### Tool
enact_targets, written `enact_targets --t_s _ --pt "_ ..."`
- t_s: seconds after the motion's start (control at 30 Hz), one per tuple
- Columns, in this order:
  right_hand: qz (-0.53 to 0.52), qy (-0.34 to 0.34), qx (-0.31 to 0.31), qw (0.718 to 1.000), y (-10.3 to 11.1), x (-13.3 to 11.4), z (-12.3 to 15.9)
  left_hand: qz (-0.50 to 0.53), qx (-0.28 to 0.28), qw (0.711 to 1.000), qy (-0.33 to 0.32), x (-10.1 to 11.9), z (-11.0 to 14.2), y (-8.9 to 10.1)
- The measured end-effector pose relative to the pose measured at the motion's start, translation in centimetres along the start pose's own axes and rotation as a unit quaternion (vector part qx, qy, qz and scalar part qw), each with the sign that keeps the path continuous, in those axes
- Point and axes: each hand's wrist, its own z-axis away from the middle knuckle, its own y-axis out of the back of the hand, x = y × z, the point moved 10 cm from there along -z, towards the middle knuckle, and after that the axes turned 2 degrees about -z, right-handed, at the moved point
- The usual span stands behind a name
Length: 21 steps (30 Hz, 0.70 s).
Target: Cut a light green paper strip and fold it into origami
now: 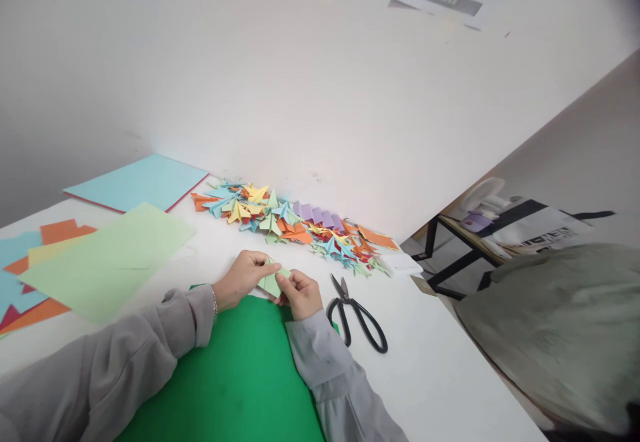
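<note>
On the left, a pale green sheet (115, 262) overlaps other coloured papers. Right of it, the left hand (243, 279) pinches the left side of a small pale green paper (270, 285), held at the green surface's (250, 369) far end; the right hand (303, 295) grasps its right side. Black-handled scissors (349, 302) lie farther right. Aligned edges and firm, even thumb pressure should keep creases crisp. Fingers hide parts of the folds; the frame cuts off the green surface's near end.

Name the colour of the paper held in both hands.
Pale green; the held paper shows best in the head view.
</note>
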Motion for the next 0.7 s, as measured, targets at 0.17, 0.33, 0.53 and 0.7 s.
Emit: enact_targets --t_s 0.17,0.33,0.53,0.7 --pt "-0.074 -0.065 -0.009 0.995 -0.1 1.0 0.0 -0.006 -0.010 1.000 0.007 -0.1 0.1 -0.3" --pt "-0.075 -0.054 -0.008 0.996 0.0 0.9 -0.1 -0.058 0.038 0.997 -0.030 0.4 -0.2 0.8" --pt "-0.042 -0.025 -0.012 0.999 -0.1 0.5 0.0 -0.060 0.025 0.998 -0.019 0.1 -0.2 0.5" --pt "-0.036 -0.014 -0.016 0.999 -0.1 0.3 0.1 -0.034 -0.029 0.999 0.017 -0.6 0.1 -0.4"
